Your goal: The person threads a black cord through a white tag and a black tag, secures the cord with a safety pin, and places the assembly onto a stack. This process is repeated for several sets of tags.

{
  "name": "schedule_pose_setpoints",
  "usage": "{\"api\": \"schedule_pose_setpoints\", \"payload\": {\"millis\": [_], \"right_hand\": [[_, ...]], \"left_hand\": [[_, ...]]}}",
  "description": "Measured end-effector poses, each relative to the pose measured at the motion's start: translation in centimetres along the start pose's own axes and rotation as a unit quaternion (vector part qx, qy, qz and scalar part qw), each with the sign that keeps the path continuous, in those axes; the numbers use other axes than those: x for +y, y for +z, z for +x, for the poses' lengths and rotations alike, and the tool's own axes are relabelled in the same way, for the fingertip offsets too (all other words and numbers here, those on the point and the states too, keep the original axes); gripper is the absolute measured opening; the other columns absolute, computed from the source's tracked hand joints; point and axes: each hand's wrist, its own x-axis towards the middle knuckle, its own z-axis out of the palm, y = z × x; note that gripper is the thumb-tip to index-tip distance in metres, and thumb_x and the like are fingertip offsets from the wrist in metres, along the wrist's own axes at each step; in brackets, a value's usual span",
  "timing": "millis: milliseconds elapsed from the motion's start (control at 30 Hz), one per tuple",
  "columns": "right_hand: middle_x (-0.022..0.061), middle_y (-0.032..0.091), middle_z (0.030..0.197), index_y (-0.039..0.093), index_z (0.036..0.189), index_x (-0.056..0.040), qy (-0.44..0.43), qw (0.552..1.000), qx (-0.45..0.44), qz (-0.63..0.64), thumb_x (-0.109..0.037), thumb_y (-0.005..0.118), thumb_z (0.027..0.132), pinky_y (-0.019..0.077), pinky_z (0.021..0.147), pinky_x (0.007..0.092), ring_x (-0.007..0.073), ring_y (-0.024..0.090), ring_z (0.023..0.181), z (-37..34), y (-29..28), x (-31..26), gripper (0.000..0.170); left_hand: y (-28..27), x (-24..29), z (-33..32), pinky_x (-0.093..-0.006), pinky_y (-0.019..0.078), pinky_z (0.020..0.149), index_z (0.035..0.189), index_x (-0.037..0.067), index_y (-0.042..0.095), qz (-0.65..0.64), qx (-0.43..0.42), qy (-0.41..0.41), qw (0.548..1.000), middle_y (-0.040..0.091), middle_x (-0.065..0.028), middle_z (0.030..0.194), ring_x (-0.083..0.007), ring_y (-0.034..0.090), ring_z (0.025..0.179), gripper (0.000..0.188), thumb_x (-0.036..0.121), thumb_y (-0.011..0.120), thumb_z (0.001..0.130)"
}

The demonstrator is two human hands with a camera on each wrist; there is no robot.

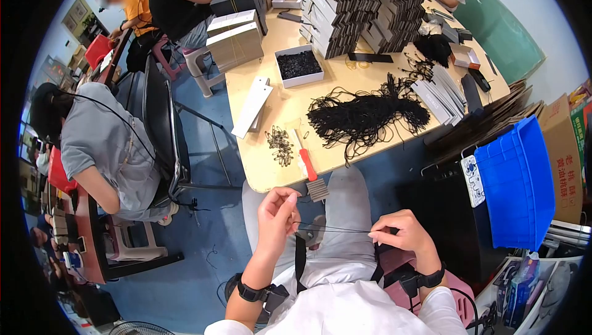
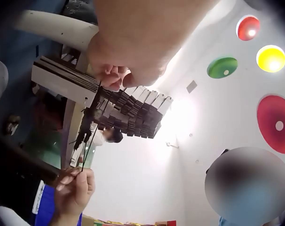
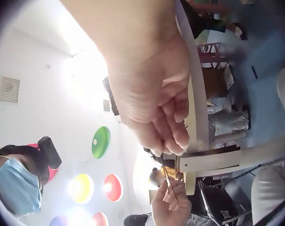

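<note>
A thin black cord (image 1: 336, 229) stretches between my two hands above my lap, its strands running side by side. My left hand (image 1: 277, 219) pinches one end between thumb and fingers. At the other end, my right hand (image 1: 404, 231) grips the cord with thumb and forefinger. In the right wrist view, the doubled cord (image 3: 168, 179) leads from the right fingertips to the left hand (image 3: 171, 205). On the table's near side lie a tangled bundle of black cords (image 1: 370, 113), a heap of small brass-coloured pins (image 1: 280, 147) and a red-handled tool (image 1: 307, 163).
The table (image 1: 271, 177) has a rounded near edge just beyond my knees. It carries white tags (image 1: 253, 107), a box of small black pieces (image 1: 300, 65) and tall stacks of cards (image 1: 351, 8). A blue bin (image 1: 518, 184) stands right. Another person (image 1: 114, 144) sits left.
</note>
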Motion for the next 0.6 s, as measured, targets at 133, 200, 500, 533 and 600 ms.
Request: {"api": "schedule_pose_setpoints", "payload": {"millis": [133, 200, 500, 533, 600], "right_hand": [[0.0054, 0.067, 0.067, 0.07, 0.081, -0.0002, 0.007, 1.0, 0.007, 0.016, -0.007, 0.07, 0.083, 0.0446, 0.049, 0.0228, 0.0105, 0.062, 0.055, 0.2, -0.7, 0.6, 0.007], [0.0053, 0.067, 0.066, 0.07, 0.081, -0.0002, 0.012, 1.0, 0.007, 0.022, -0.007, 0.07, 0.082, 0.0447, 0.049, 0.0229, 0.0106, 0.062, 0.055, 0.3, -0.7, 0.8, 0.007], [0.0057, 0.066, 0.066, 0.07, 0.079, -0.001, 0.005, 1.0, -0.011, -0.01, -0.007, 0.072, 0.081, 0.0456, 0.05, 0.0237, 0.0116, 0.061, 0.054, 0.4, -0.9, 0.2, 0.007], [0.0056, 0.066, 0.067, 0.07, 0.079, -0.0012, -0.003, 1.0, -0.01, -0.019, -0.007, 0.072, 0.081, 0.0459, 0.05, 0.0238, 0.0117, 0.06, 0.054, 0.3, -0.9, 0.3, 0.007], [0.0056, 0.066, 0.067, 0.071, 0.08, -0.0014, -0.009, 1.0, -0.01, -0.027, -0.007, 0.073, 0.081, 0.0462, 0.05, 0.0239, 0.0117, 0.06, 0.054, 0.2, -0.9, 0.3, 0.006]], "left_hand": [[0.2, -0.5, 0.4, -0.0182, 0.0314, 0.04, 0.097, 0.001, 0.056, -0.035, -0.013, 0.002, 0.999, 0.054, -0.0009, 0.079, -0.004, 0.045, 0.048, 0.013, 0.013, 0.058, 0.094], [0.7, -1.1, 0.3, -0.0183, 0.0319, 0.041, 0.097, 0.0, 0.056, -0.003, -0.01, 0.023, 1.0, 0.054, -0.001, 0.082, -0.0037, 0.045, 0.05, 0.013, 0.012, 0.059, 0.094], [1.0, -0.9, 0.5, -0.0167, 0.0358, 0.052, 0.098, -0.001, 0.058, 0.122, -0.007, 0.132, 0.984, 0.055, 0.0013, 0.08, 0.0, 0.046, 0.063, 0.007, 0.003, 0.059, 0.092], [1.2, -0.9, 0.5, -0.017, 0.0345, 0.05, 0.098, -0.001, 0.057, 0.135, -0.005, 0.158, 0.978, 0.054, 0.0014, 0.081, -0.0002, 0.045, 0.06, 0.008, 0.005, 0.058, 0.093], [1.3, -0.9, 0.4, -0.0173, 0.0332, 0.047, 0.099, 0.0, 0.057, 0.149, -0.005, 0.182, 0.972, 0.053, 0.0015, 0.081, -0.0005, 0.044, 0.057, 0.009, 0.006, 0.057, 0.093]]}}
